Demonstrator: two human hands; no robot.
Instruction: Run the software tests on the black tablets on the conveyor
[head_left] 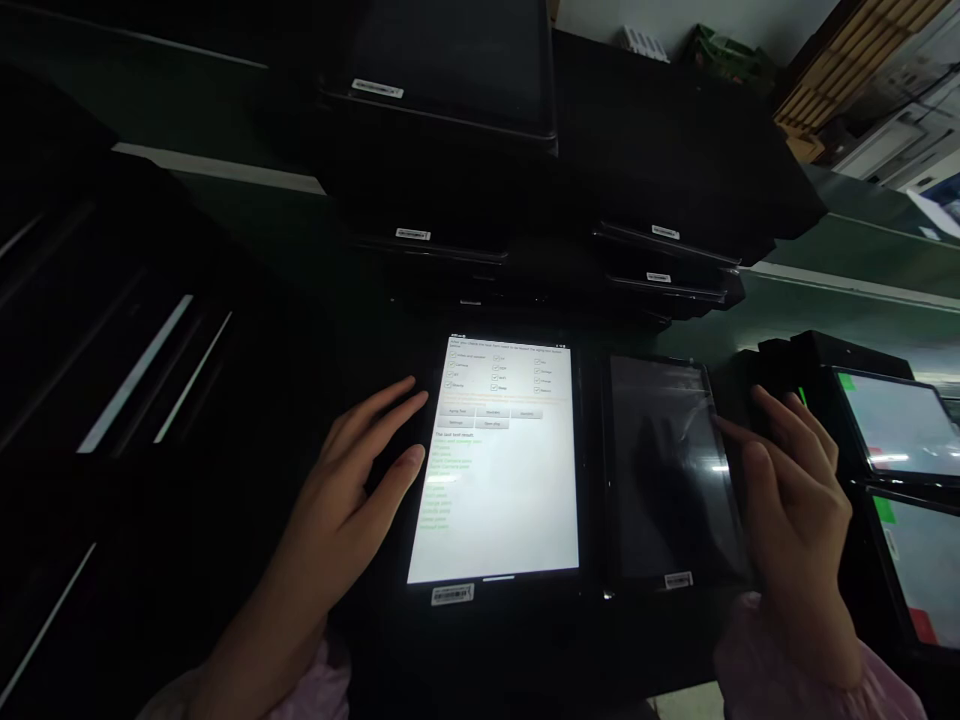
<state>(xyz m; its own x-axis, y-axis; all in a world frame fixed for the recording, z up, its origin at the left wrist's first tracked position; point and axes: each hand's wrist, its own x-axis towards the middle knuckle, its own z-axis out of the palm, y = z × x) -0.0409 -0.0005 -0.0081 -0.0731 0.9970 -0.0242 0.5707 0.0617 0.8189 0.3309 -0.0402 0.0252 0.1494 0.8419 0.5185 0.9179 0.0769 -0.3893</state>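
Note:
A lit tablet [510, 500] lies in front of me, its white screen showing checkboxes, grey buttons and green text lines. At its left edge rests my left hand [352, 480], fingers stretched out and apart, holding nothing. To the right lies a second tablet [660, 440] with a dark, reflective screen and a barcode label at its lower edge. My right hand [799, 500] is beside that tablet's right edge, index finger extended to its rim or just over it. The other fingers are loosely bent and nothing shows in them.
Stacked dark tablets with barcode labels stand ahead, one large tablet [457, 60] on top at the back. On the right are two lit tablets [900, 420] with green corner marks. Dark slabs with pale edges [135, 375] are at the left. A green basket [720, 55] sits far back.

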